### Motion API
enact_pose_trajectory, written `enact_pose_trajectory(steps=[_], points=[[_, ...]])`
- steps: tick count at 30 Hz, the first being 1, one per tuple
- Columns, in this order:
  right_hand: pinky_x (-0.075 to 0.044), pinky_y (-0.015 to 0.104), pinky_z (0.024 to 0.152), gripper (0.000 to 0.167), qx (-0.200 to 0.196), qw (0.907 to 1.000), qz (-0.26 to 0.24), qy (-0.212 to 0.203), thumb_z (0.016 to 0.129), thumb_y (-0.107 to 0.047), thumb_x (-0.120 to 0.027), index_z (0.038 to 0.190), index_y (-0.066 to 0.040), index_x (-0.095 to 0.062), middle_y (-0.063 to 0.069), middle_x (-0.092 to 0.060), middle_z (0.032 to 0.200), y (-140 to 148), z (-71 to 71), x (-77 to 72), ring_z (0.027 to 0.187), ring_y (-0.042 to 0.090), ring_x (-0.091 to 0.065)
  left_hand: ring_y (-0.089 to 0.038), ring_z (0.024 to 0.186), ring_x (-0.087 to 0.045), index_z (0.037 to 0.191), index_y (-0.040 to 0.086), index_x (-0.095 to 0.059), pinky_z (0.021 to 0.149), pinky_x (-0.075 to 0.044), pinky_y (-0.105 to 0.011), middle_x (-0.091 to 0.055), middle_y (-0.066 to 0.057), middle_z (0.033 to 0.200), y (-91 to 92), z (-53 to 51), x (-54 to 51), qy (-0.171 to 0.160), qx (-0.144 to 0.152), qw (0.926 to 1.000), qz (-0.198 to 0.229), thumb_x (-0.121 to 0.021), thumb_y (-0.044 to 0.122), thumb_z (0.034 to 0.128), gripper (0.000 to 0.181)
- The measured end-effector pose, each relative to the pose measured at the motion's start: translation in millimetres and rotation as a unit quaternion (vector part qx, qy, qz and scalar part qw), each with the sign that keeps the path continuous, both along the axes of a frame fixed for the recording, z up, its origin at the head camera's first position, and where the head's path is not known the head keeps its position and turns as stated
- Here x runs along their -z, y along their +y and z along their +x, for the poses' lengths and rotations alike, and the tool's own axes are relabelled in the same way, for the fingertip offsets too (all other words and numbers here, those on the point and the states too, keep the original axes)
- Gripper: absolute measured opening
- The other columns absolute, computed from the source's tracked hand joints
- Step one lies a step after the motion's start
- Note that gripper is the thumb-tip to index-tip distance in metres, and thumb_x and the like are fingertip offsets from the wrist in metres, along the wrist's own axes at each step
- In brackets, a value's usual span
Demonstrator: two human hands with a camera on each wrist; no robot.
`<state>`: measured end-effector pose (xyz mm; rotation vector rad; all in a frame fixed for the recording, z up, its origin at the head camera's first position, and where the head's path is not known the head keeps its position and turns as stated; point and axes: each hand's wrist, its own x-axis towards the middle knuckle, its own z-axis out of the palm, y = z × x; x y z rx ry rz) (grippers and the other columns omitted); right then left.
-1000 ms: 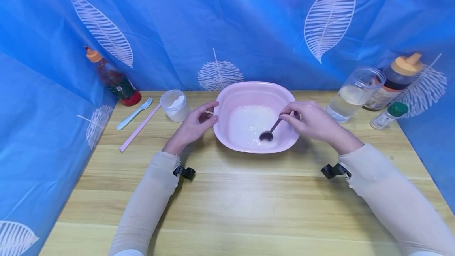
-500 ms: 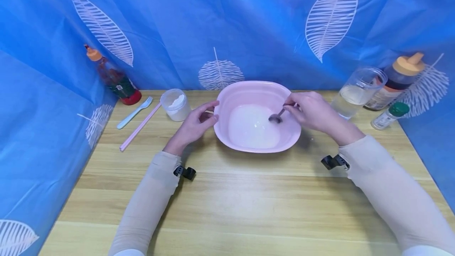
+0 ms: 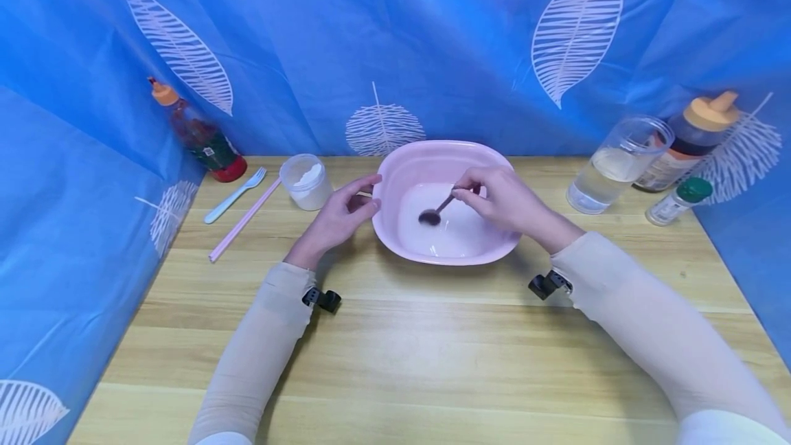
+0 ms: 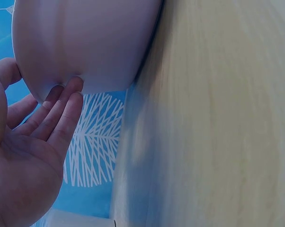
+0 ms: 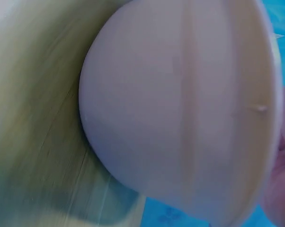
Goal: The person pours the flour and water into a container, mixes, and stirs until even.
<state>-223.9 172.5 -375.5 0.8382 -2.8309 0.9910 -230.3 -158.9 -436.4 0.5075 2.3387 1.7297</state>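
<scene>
Head view: right hand (image 3: pixel 508 203) pinches a dark spoon (image 3: pixel 430 217) inside the pink basin (image 3: pixel 445 260); left hand (image 3: pixel 338 220), fingers loosely extended, touches its side; gentle strokes should limit splashing.

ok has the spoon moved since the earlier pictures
Yes: in the head view, the spoon has moved left, now closer to the round leaf print on the curtain.
</scene>
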Motion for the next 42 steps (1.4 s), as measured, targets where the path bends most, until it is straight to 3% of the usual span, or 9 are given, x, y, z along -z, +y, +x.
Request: enact_pose_trajectory(steps=[5, 9, 14, 19, 25, 31, 34, 38, 42], points=[[-0.060, 0.043, 0.077, 0.013, 0.056, 0.9975, 0.028, 0.035, 0.104, -0.010, -0.070, 0.106, 0.001, -0.077, 0.019, -0.079, 0.098, 11.4, -11.8, 1.5, 0.087, 0.031, -0.072, -0.040, 0.124, -0.070, 0.159, 0.004, -0.051, 0.095, -0.059, -0.021, -0.063, -0.026, 0.139, 0.7, -1.0, 1.2, -0.001, -0.002, 1.0000, 0.005, -0.064, 0.013, 0.1065, 0.055], [-0.060, 0.040, 0.072, 0.013, 0.069, 0.9952, 0.057, 0.040, 0.103, -0.010, -0.070, 0.104, 0.002, -0.076, 0.019, -0.077, 0.094, 30.3, -13.9, -5.6, 0.082, 0.031, -0.070, -0.039, 0.124, -0.070, 0.160, 0.004, -0.050, 0.096, -0.059, -0.022, -0.063, -0.025, 0.139, -0.1, -1.5, 1.5, -0.002, -0.001, 1.0000, 0.005, -0.065, 0.013, 0.1065, 0.056], [-0.051, 0.028, 0.071, 0.007, 0.035, 0.9979, 0.049, -0.025, 0.102, -0.010, -0.073, 0.102, -0.005, -0.078, 0.011, -0.077, 0.092, 40.3, -7.7, -13.0, 0.083, 0.023, -0.064, -0.038, 0.123, -0.069, 0.159, 0.005, -0.051, 0.095, -0.059, -0.022, -0.063, -0.024, 0.139, -1.0, -1.4, 0.8, 0.000, -0.002, 1.0000, 0.004, -0.065, 0.013, 0.1061, 0.056], [-0.052, 0.034, 0.085, 0.007, -0.021, 0.9971, 0.018, -0.071, 0.103, -0.014, -0.074, 0.102, -0.009, -0.079, 0.008, -0.080, 0.096, 25.7, -3.2, -7.0, 0.091, 0.020, -0.067, -0.040, 0.124, -0.069, 0.159, 0.003, -0.051, 0.095, -0.059, -0.021, -0.063, -0.026, 0.139, -0.7, -1.2, 0.2, -0.001, 0.000, 0.9999, 0.010, -0.065, 0.011, 0.1061, 0.055], [-0.050, 0.036, 0.080, 0.010, 0.032, 0.9990, 0.008, -0.030, 0.103, -0.015, -0.073, 0.102, -0.007, -0.079, 0.010, -0.079, 0.096, 13.7, -7.5, -0.5, 0.087, 0.024, -0.065, -0.040, 0.123, -0.069, 0.159, 0.004, -0.051, 0.094, -0.058, -0.020, -0.063, -0.026, 0.140, 0.1, -1.4, 1.1, -0.001, 0.000, 1.0000, 0.009, -0.065, 0.012, 0.1065, 0.055], [-0.051, 0.034, 0.069, 0.013, 0.086, 0.9949, 0.035, 0.039, 0.104, -0.011, -0.070, 0.102, 0.000, -0.076, 0.017, -0.076, 0.092, 27.6, -11.6, 0.1, 0.080, 0.028, -0.066, -0.040, 0.124, -0.070, 0.159, 0.004, -0.051, 0.095, -0.059, -0.021, -0.063, -0.025, 0.139, -0.5, -1.0, 0.8, 0.001, -0.002, 1.0000, 0.006, -0.065, 0.014, 0.1066, 0.056], [-0.051, 0.033, 0.068, 0.012, 0.099, 0.9930, 0.039, 0.052, 0.103, -0.010, -0.070, 0.101, 0.001, -0.075, 0.017, -0.075, 0.091, 34.5, -11.5, 1.5, 0.078, 0.028, -0.065, -0.040, 0.124, -0.070, 0.159, 0.004, -0.051, 0.094, -0.059, -0.021, -0.063, -0.025, 0.139, -1.0, -0.6, 0.6, 0.001, -0.002, 1.0000, 0.005, -0.065, 0.013, 0.1062, 0.056], [-0.053, 0.034, 0.072, 0.012, 0.089, 0.9956, 0.021, 0.020, 0.103, -0.011, -0.071, 0.103, -0.001, -0.078, 0.016, -0.076, 0.093, 33.6, -8.8, 3.7, 0.083, 0.028, -0.066, -0.038, 0.123, -0.070, 0.160, 0.005, -0.050, 0.095, -0.059, -0.022, -0.063, -0.025, 0.140, -0.9, 0.4, 0.4, 0.000, -0.002, 1.0000, 0.003, -0.065, 0.013, 0.1063, 0.056], [-0.054, 0.038, 0.082, 0.011, 0.045, 0.9984, 0.001, -0.033, 0.104, -0.014, -0.072, 0.106, -0.006, -0.079, 0.011, -0.079, 0.099, 24.1, -3.1, 5.3, 0.092, 0.026, -0.067, -0.038, 0.123, -0.069, 0.160, 0.006, -0.051, 0.094, -0.059, -0.021, -0.063, -0.024, 0.140, 0.1, 0.3, 0.0, 0.000, -0.001, 1.0000, 0.003, -0.065, 0.014, 0.1063, 0.056]])
